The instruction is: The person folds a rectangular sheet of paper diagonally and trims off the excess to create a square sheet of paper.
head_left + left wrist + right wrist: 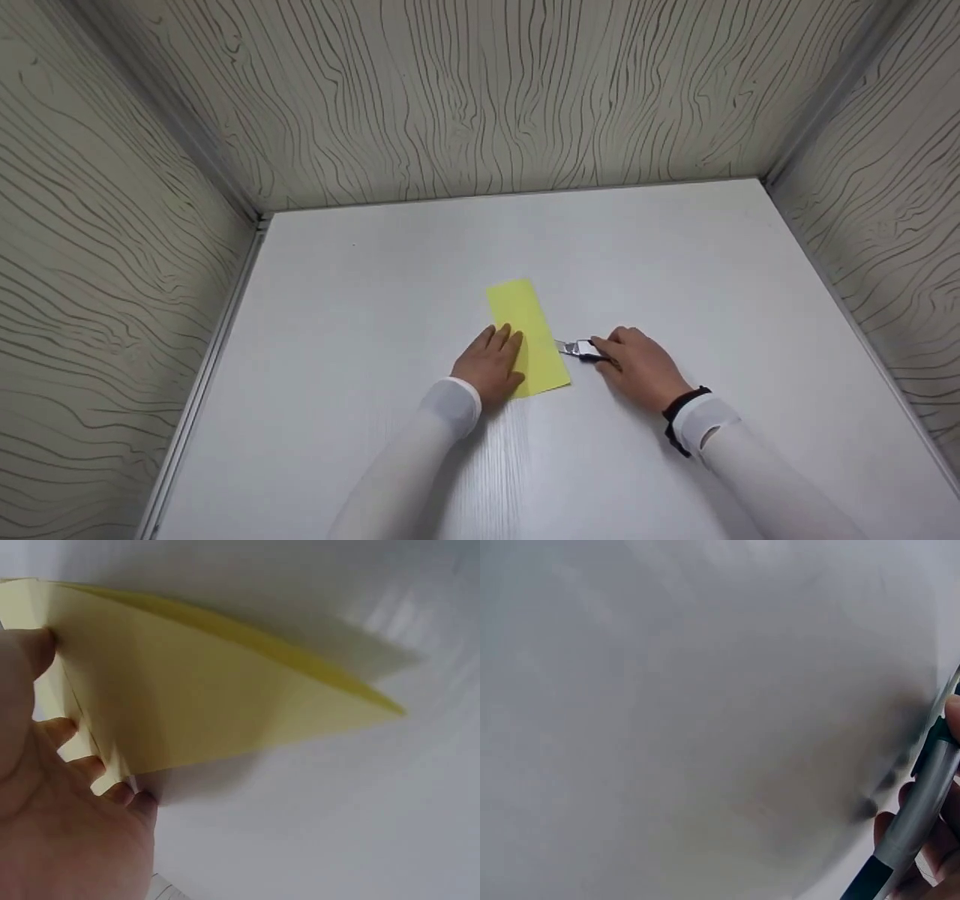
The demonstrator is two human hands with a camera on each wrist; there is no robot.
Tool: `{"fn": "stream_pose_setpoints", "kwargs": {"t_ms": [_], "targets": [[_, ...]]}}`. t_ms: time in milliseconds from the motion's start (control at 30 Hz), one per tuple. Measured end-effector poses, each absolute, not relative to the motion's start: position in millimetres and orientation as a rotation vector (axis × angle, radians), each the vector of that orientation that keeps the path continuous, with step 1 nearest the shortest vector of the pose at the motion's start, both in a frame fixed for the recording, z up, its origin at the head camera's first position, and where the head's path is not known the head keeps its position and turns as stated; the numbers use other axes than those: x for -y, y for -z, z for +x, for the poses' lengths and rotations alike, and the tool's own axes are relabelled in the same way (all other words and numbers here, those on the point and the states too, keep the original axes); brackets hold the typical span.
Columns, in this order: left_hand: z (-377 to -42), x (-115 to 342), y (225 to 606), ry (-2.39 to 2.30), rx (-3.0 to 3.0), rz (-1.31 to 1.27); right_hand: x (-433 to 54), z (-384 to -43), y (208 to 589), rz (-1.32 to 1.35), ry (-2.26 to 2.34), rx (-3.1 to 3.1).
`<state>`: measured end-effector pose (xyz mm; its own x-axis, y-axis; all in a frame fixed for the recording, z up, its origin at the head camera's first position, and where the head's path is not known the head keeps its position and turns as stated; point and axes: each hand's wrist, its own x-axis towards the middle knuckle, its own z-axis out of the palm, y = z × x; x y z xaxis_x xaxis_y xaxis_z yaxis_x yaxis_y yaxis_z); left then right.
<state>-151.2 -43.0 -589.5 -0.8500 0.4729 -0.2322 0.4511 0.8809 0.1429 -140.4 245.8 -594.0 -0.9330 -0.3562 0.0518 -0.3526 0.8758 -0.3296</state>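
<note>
A folded sheet of yellow paper [529, 319] lies on the white table. My left hand [489, 367] rests on its left side, fingers spread and pressing it down. In the left wrist view, the layers of the yellow paper [195, 682] part along one long edge and stand slightly off the table. My right hand [643, 369] grips a utility knife [585, 349], its blade pointing left, tip right at the paper's right edge. The right wrist view shows the grey and dark handle of the utility knife [919, 810] in the curled fingers.
The white tabletop [360, 300] spreads out around the paper. Wood-grain patterned panels [465, 97] rise at the back and both sides, with metal rails [202, 375] along the table's sides. A black band [684, 403] circles the right wrist.
</note>
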Motion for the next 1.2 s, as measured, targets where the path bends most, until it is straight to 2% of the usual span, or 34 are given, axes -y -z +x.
{"fn": "stream_pose_setpoints", "kwargs": {"t_ms": [467, 1200], "targets": [[-151.6, 43.1, 585.1, -0.161, -2.749, 0.646, -240.4, -143.3, 594.4, -0.701, 0.544, -3.060], [-152.5, 42.6, 578.9, -0.087, -2.713, 0.660, -240.5, -150.2, 594.7, -0.616, 0.518, -3.091]]}}
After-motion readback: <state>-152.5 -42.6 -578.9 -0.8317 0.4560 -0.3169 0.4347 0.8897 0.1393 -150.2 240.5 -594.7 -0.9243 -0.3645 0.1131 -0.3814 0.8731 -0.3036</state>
